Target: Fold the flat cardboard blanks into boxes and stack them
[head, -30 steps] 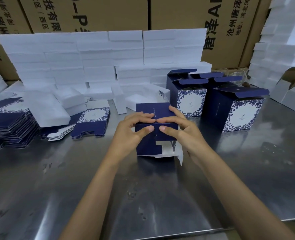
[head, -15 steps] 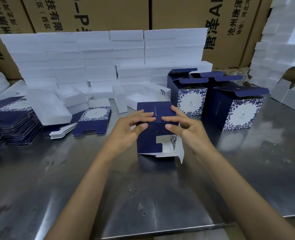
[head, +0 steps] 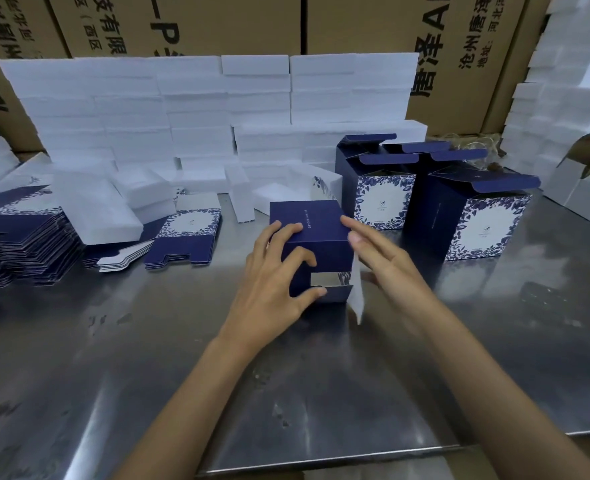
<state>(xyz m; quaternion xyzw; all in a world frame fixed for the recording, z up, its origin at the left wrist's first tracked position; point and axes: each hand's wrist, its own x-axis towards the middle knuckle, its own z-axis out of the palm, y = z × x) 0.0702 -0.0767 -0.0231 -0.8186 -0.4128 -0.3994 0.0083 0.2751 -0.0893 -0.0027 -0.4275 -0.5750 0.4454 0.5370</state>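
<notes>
Box [head: 316, 244]: navy, half-folded, standing on the steel table [head: 148, 358] at the middle of the view. Its top panel is lying closed; its near face is showing an unclosed gap with a white inner flap [head: 355, 292] hanging loose off the near right corner.

Left hand [head: 272, 282]: gripping the box on its left side, fingers curling over the top edge, index finger lying on the near face, thumb pressing the lower near flap.

Right hand [head: 383, 258]: sitting at the box's right side, fingers nearly straight and slightly spread, fingertips touching or just beside the top right edge; which of the two cannot be told. It is holding nothing.

Finished boxes [head: 473, 216]: a cluster standing right of and behind the box, lids standing open, floral white panels facing the viewer. The nearest one is sitting just right of the box's far corner.

Flat blanks [head: 19, 244]: a tall navy stack lying well to the left of the box. A smaller pile [head: 186, 237] is lying between that stack and the box, floral panel up.

Foam blocks [head: 200, 109]: white, stacked in rows behind the box, with loose pieces lying left of and behind it; more are piling up at the far right.

Cartons [head: 217, 22]: brown, printed with black characters, standing behind the foam blocks.
</notes>
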